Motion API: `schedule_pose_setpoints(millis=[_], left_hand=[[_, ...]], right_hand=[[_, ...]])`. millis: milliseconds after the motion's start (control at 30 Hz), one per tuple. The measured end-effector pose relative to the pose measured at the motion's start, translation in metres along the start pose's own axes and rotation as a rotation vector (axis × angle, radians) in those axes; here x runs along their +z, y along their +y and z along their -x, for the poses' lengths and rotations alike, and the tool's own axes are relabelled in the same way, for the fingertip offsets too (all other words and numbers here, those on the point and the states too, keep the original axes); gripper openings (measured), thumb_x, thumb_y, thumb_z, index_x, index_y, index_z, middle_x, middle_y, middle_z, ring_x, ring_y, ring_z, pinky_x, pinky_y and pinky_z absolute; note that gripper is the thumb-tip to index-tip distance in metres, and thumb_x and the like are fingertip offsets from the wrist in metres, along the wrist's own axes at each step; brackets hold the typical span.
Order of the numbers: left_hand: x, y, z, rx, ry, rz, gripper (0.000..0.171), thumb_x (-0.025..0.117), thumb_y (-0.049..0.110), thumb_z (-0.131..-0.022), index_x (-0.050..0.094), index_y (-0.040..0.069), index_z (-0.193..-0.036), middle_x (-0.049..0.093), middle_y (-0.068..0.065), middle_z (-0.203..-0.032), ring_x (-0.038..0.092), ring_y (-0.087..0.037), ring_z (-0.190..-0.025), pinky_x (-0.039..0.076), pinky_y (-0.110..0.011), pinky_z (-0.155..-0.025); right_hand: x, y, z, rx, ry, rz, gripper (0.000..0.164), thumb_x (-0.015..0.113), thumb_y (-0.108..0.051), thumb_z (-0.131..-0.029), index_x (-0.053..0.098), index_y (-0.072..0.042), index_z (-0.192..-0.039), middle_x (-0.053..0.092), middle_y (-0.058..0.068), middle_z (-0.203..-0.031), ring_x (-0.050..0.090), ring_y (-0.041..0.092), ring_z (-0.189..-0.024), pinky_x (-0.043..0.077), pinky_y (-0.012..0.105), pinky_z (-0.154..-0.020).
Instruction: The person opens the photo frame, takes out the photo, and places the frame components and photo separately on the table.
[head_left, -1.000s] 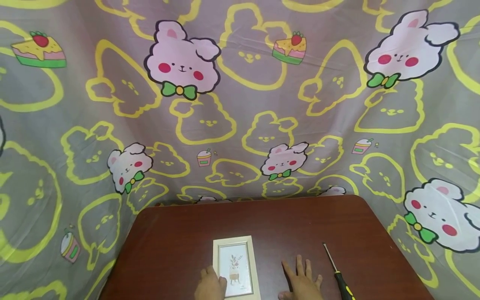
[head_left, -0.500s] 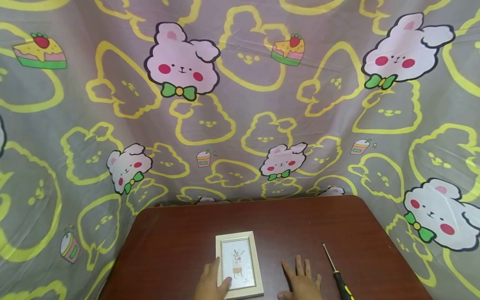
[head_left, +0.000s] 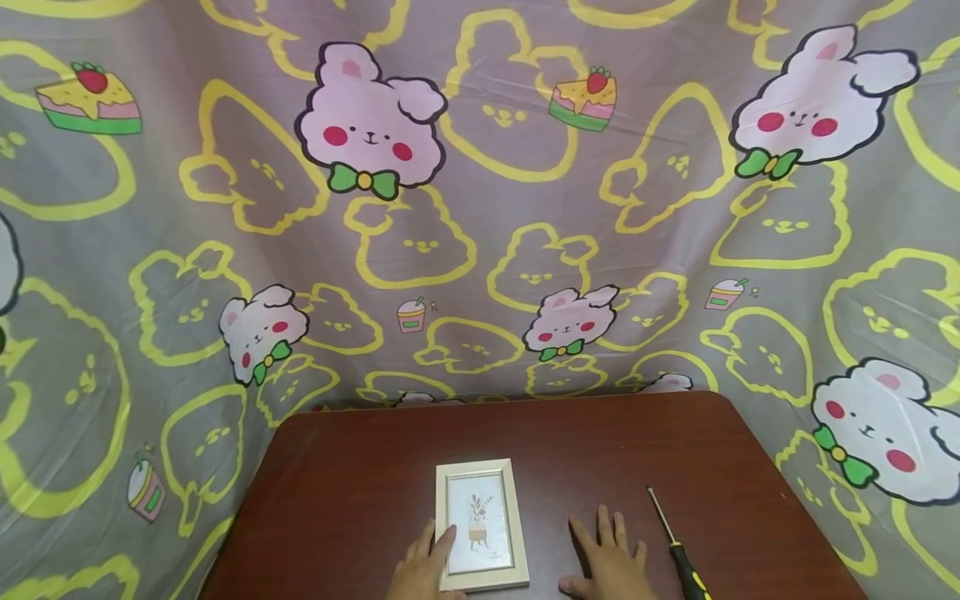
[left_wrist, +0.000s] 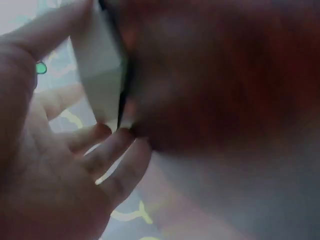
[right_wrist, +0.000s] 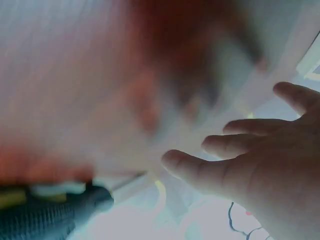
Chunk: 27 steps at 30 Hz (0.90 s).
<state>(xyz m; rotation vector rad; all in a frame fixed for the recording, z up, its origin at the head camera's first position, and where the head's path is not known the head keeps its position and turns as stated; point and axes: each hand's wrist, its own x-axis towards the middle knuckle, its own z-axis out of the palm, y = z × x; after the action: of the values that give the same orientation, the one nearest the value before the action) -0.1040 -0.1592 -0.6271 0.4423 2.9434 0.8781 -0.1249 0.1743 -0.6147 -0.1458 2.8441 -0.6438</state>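
Observation:
A cream picture frame lies face up on the brown table, around a print of a potted plant. My left hand holds it by its left edge, with the thumb over the front. In the left wrist view the frame shows its side and dark back edge between thumb and fingers of the left hand. My right hand rests on the table with its fingers spread, holding nothing. Right of it lies a screwdriver with a black and yellow handle; the right wrist view shows this handle near the right hand.
The brown table has rounded far corners. A grey cloth with rabbit prints hangs behind it and along both sides. Blur covers much of both wrist views.
The picture frame has slid away from me and slightly to the right, with my left hand at its left edge. My right hand has stayed nearly still, as has the screwdriver.

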Motion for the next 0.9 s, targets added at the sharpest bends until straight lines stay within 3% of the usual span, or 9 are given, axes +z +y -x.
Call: schedule_pose_setpoints(millis=[133,233,300,400,533,900], left_hand=[[-0.019,0.002,-0.002,-0.026,0.054,-0.041,0.112,0.084,0.062,-0.065,0.041,0.007,-0.153,0.029,-0.036,-0.154,0.030,-0.059,-0.136,0.031,-0.076,-0.097],[-0.037,0.007,-0.006,-0.047,0.100,-0.108,0.123,0.082,0.067,-0.064,0.027,0.016,-0.161,0.012,-0.027,-0.164,0.009,-0.053,-0.147,0.013,-0.073,-0.108],[-0.046,0.011,-0.010,-0.046,0.118,-0.136,0.129,0.083,0.066,-0.063,0.015,0.022,-0.164,0.001,-0.021,-0.167,0.000,-0.050,-0.149,0.005,-0.070,-0.111],[-0.054,0.018,-0.014,-0.045,0.109,-0.143,0.136,0.085,0.065,-0.061,0.003,0.029,-0.164,-0.010,-0.015,-0.167,-0.009,-0.045,-0.150,0.000,-0.066,-0.114],[-0.053,0.024,-0.018,-0.035,0.083,-0.125,0.137,0.085,0.067,-0.060,0.005,0.028,-0.164,-0.011,-0.016,-0.167,-0.013,-0.041,-0.150,-0.001,-0.066,-0.114],[-0.036,0.040,-0.018,-0.025,0.082,-0.134,0.126,0.080,0.068,-0.064,0.019,0.018,-0.163,0.002,-0.025,-0.165,-0.001,-0.049,-0.149,0.007,-0.069,-0.112]], right_hand=[[-0.016,0.004,0.000,-0.078,0.164,0.085,0.103,0.082,-0.065,-0.067,0.048,-0.014,-0.150,0.025,0.037,-0.155,0.020,0.062,-0.139,0.017,0.086,-0.095],[-0.029,0.005,-0.001,-0.126,0.284,0.132,0.106,0.078,-0.070,-0.069,0.042,-0.020,-0.155,0.018,0.033,-0.159,0.015,0.060,-0.142,0.017,0.085,-0.096],[-0.036,0.004,-0.001,-0.140,0.318,0.131,0.108,0.076,-0.072,-0.070,0.036,-0.025,-0.158,0.010,0.030,-0.163,0.010,0.058,-0.144,0.016,0.084,-0.097],[-0.044,-0.001,-0.001,-0.161,0.328,0.112,0.111,0.076,-0.072,-0.070,0.030,-0.027,-0.160,0.003,0.028,-0.164,0.006,0.057,-0.146,0.014,0.083,-0.099],[-0.047,-0.008,0.001,-0.190,0.333,0.104,0.111,0.078,-0.071,-0.068,0.032,-0.026,-0.159,0.005,0.029,-0.164,0.007,0.058,-0.145,0.014,0.083,-0.100],[-0.032,-0.011,0.004,-0.142,0.222,0.073,0.112,0.080,-0.071,-0.065,0.038,-0.021,-0.157,0.012,0.032,-0.162,0.011,0.059,-0.144,0.014,0.086,-0.096]])
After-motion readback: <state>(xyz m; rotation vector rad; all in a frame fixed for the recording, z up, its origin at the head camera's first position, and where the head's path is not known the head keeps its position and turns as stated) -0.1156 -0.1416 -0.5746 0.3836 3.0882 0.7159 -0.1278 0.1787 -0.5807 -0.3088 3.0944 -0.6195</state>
